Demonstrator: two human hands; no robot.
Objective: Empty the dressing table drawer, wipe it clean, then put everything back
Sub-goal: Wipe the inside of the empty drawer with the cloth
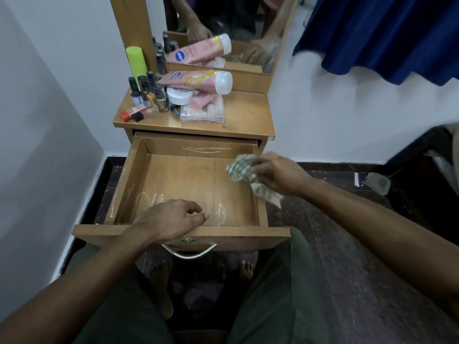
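The drawer (181,184) stands pulled out under the counter (246,115), empty, with white scratches (wooden). The left hand (169,219) rests on its front edge, fingers loose; the right hand (275,175) grips a checked cloth (242,170) over its right wall.

Green-and-white checked cloth (244,173), tan wood drawer (188,180), pink tube (196,80), lime-green can (136,62), navy curtain (387,33)

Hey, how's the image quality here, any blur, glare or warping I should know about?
Head view: the right hand and its checked cloth are motion-blurred, the blue curtain is smeared, wide-angle warping bends the walls, soft glare sits on the tabletop, and the open drawer and left hand stay sharp.
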